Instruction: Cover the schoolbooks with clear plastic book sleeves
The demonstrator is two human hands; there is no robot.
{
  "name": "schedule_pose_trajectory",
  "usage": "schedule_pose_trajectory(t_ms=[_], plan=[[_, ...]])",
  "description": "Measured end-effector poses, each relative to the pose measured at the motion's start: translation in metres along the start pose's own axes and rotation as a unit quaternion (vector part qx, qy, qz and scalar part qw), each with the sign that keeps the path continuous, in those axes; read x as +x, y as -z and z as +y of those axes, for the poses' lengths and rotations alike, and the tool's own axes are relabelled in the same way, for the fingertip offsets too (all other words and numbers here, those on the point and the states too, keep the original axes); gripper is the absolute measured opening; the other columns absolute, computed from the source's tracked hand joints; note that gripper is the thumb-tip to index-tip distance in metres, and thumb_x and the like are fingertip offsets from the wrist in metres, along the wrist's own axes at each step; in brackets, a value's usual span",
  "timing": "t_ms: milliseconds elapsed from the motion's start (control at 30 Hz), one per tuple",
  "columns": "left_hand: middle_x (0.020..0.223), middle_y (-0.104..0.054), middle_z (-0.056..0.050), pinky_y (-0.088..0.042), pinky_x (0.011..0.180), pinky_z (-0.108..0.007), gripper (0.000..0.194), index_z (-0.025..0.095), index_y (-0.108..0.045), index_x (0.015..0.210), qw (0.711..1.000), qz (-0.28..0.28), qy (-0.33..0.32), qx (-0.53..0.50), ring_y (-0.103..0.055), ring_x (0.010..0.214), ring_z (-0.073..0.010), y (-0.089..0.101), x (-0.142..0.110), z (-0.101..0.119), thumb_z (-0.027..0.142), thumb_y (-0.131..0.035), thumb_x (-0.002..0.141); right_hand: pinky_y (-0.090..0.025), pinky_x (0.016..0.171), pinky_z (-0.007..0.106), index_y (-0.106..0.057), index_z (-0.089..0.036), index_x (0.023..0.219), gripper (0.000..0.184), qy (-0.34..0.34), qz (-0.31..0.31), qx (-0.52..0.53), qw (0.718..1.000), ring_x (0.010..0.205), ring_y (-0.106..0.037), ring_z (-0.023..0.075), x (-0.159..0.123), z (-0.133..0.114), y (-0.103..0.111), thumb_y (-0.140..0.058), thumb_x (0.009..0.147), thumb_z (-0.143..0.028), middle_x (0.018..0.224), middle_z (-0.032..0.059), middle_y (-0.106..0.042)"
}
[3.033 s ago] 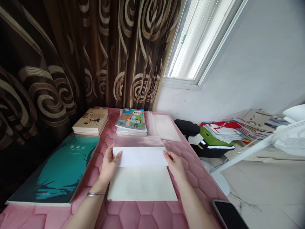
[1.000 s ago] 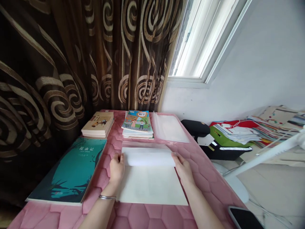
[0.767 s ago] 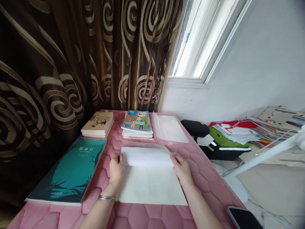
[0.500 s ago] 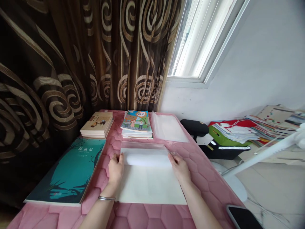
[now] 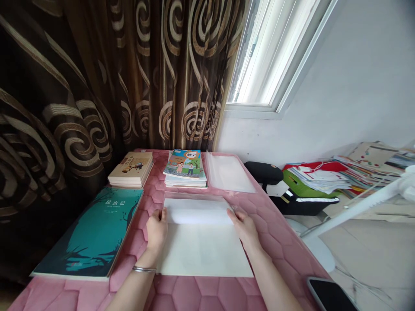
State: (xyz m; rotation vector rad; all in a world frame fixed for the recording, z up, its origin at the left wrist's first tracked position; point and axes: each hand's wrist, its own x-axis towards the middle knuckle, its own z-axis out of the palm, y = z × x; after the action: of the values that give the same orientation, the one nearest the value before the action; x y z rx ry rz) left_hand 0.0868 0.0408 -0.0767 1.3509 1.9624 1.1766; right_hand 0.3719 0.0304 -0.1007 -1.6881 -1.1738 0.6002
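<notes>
A white sheet in a clear plastic cover (image 5: 202, 250) lies flat on the pink quilted table (image 5: 201, 293), its far strip (image 5: 197, 215) folded back toward me. My left hand (image 5: 156, 230) grips the left end of that fold, fingers curled over its edge. My right hand (image 5: 244, 226) pinches the right end of the fold. A bracelet sits on my left wrist.
A large teal book (image 5: 94, 235) lies to the left. Behind stand a beige book stack (image 5: 131, 168), a colourful textbook stack (image 5: 185, 167) and clear plastic covers (image 5: 228, 172). A dark phone (image 5: 329, 296) lies at the table's right corner. Curtain and window behind; papers piled right.
The folded strip was pressed down and slid slightly; both hands stayed at its ends. The view shifted a little to the right since three seconds ago.
</notes>
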Motion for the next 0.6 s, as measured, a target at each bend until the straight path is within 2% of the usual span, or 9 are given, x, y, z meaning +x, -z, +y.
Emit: schedule_pose_trajectory(t_ms=[133, 367, 600], plan=[[0.051, -0.048, 0.000, -0.029, 0.053, -0.026, 0.031, 0.024, -0.040, 0.057, 1.000, 0.003, -0.011, 0.011, -0.043, 0.050, -0.0153, -0.001, 0.001, -0.002, 0.040, -0.044, 0.083, -0.026, 0.043, 0.026, -0.037, -0.024, 0.046, 0.047, -0.038, -0.004, -0.016, 0.999, 0.044, -0.039, 0.0120, -0.001, -0.006, 0.000, -0.059, 0.073, -0.056, 0.042, -0.0052, -0.038], [0.052, -0.047, 0.001, -0.031, 0.054, -0.025, 0.027, 0.023, -0.042, 0.057, 0.999, -0.005, -0.001, -0.053, -0.045, 0.055, -0.0155, 0.000, 0.001, -0.002, 0.038, -0.043, 0.080, -0.033, 0.046, 0.025, -0.060, -0.023, 0.062, 0.037, -0.024, -0.015, 0.071, 0.997, 0.050, -0.050, 0.0157, 0.003, 0.009, 0.000, -0.059, 0.074, -0.058, 0.051, -0.0031, -0.056], [0.050, -0.044, 0.003, -0.028, 0.052, -0.025, 0.028, 0.023, -0.039, 0.055, 0.998, -0.008, 0.005, -0.056, -0.042, 0.052, -0.0143, 0.000, 0.001, -0.002, 0.037, -0.046, 0.078, -0.032, 0.045, 0.027, -0.054, -0.023, 0.052, 0.040, -0.011, 0.009, 0.064, 0.998, 0.046, -0.044, 0.0146, 0.003, 0.008, -0.003, -0.063, 0.071, -0.058, 0.046, -0.0037, -0.050]])
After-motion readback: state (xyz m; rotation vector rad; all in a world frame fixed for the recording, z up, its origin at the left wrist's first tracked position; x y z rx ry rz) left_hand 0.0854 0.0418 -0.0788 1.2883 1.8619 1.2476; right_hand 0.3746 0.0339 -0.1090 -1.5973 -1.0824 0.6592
